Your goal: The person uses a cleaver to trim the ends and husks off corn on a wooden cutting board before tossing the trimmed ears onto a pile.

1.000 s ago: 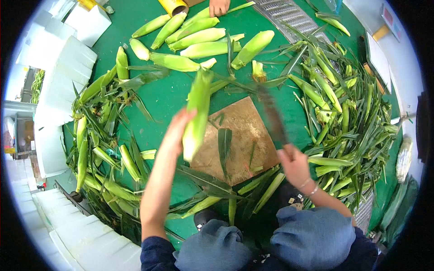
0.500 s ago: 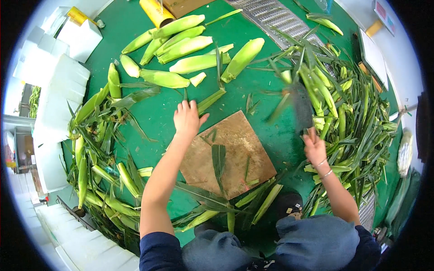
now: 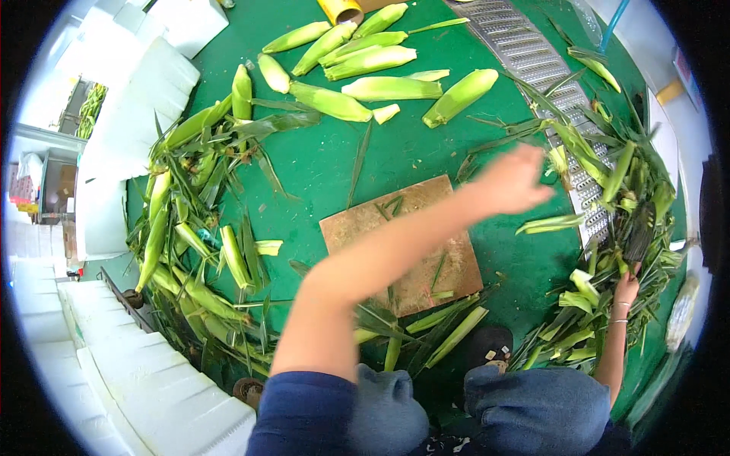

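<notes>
My right hand (image 3: 626, 291) grips a cleaver (image 3: 642, 232) by its handle. Its dark blade lies over the pile of green corn husks and leaves (image 3: 608, 334) on the right. My left hand (image 3: 517, 180) is stretched across to the right, above the green floor near the metal grating; motion smears its fingers, so what they hold, if anything, is not clear. Under my left forearm lies a square wooden board (image 3: 449, 201) with leaf scraps on it, partly hidden by the arm. Beyond the board rest several trimmed ears of corn in pale green husk (image 3: 391, 88).
A heap of leafy corn (image 3: 190, 296) curves along my left side, beside white foam boxes (image 3: 148, 114). Metal grating (image 3: 525, 45) runs along the far right, partly under leaves. A yellow tube (image 3: 342, 11) lies at the back. Husk pieces lie near my shoes.
My left hand has swung from beyond the board far to the right. The right hand has moved the cleaver right, over the husk pile. The stalk piece near the left hand is gone from there.
</notes>
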Available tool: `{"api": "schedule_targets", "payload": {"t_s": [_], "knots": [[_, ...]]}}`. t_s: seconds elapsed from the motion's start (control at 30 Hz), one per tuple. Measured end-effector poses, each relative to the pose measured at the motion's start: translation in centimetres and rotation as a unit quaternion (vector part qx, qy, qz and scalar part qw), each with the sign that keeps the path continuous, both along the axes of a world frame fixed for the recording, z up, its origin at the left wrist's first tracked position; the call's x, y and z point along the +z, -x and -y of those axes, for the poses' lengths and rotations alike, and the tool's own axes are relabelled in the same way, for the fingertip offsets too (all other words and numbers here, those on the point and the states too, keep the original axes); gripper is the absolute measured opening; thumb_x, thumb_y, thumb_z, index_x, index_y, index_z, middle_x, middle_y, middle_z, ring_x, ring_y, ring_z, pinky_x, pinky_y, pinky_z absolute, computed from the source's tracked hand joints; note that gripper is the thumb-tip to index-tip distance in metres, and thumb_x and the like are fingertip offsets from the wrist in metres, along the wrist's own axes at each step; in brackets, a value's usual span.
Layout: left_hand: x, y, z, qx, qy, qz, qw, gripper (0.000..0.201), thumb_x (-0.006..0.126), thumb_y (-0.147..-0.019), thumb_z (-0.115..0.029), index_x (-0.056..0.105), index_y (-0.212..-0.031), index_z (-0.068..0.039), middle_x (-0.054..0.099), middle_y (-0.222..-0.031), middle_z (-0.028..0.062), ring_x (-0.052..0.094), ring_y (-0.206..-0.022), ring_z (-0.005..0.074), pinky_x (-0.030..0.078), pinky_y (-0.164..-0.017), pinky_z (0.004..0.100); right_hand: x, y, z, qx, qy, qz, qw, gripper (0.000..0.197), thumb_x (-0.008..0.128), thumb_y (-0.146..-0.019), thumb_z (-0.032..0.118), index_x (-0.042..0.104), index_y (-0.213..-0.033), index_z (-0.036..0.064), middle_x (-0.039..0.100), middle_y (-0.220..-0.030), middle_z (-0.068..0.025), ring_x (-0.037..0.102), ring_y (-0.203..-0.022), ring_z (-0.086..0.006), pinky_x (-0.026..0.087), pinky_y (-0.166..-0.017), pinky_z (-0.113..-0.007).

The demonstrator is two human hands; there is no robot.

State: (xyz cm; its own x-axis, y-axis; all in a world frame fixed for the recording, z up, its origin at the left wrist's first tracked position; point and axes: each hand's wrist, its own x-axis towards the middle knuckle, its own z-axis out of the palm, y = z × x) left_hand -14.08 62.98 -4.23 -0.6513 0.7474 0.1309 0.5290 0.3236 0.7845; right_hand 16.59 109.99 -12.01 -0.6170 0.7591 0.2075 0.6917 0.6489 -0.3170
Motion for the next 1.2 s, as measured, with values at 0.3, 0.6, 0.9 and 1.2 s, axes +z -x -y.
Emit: {"api": "schedule_targets", "payload": {"t_s": [0.3,0.6,0.9,1.2], "knots": [[-8.2,-17.1,31.6,0.522,0.349,0.113,0.77,0.052,0.063,-0.08,-0.046,0.047,-0.1,-0.001,0.062,-0.086,0.0227,0.062,-0.073,0.0394,0.051,-0.064,0.0477,0.8,10.5,31.8,0.242,0.305,-0.104,0.915,0.023,0.058,-0.089,0.014,0.054,-0.104,-0.003,0.06,-0.081,-0.0077,0.056,-0.065,-0.0133,0.046,-0.06,-0.029],[-8.9,-23.1,30.2,0.512,0.215,0.181,0.811,0.037,0.064,-0.083,-0.028,0.045,-0.097,0.0,0.059,-0.086,0.0251,0.059,-0.076,0.0433,0.048,-0.065,0.0502,-1.6,11.4,46.7,0.389,0.276,0.002,0.879,0.027,0.056,-0.091,0.016,0.049,-0.093,-0.0098,0.058,-0.091,-0.0232,0.058,-0.08,-0.0304,0.046,-0.072,-0.035],[-5.0,-18.5,41.5,0.661,0.251,0.049,0.706,0.04,0.064,-0.077,-0.019,0.048,-0.109,-0.001,0.056,-0.101,0.0217,0.056,-0.092,0.0408,0.049,-0.076,0.0449,-0.9,17.4,50.9,0.437,0.335,-0.051,0.833,0.014,0.055,-0.092,0.009,0.049,-0.094,-0.0041,0.056,-0.085,-0.0109,0.051,-0.076,-0.0156,0.045,-0.074,-0.03],[-9.0,-28.2,55.2,0.862,0.287,0.215,0.359,0.059,0.07,-0.076,-0.036,0.042,-0.107,0.006,0.058,-0.1,0.0267,0.058,-0.095,0.0409,0.048,-0.081,0.0444,5.1,9.6,45.4,0.426,0.331,0.083,0.838,0.021,0.059,-0.09,0.013,0.043,-0.081,0.0008,0.037,-0.067,-0.0011,0.031,-0.06,-0.0101,0.03,-0.052,-0.027]]}}
